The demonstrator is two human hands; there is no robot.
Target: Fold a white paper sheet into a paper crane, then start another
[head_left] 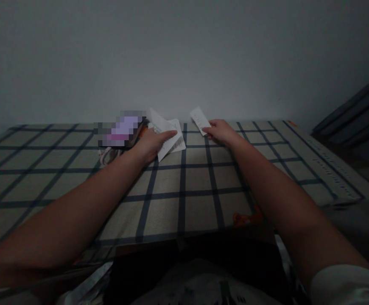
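Observation:
My left hand is closed on a folded sheet of white paper, its thumb lying across the front. Another piece of white paper with faint print shows behind that sheet; whether the hand grips it too I cannot tell. To the right, my right hand pinches a small white paper slip by its lower right edge. Faint printed marks run along the slip, too small to read. A gap separates the two hands, both above the far part of the table.
A checked cloth covers the table. Left of my left hand lies a blurred-out purple-screened device, with a pale cable beside it. A plain wall rises behind the table, and dark folded fabric is at far right.

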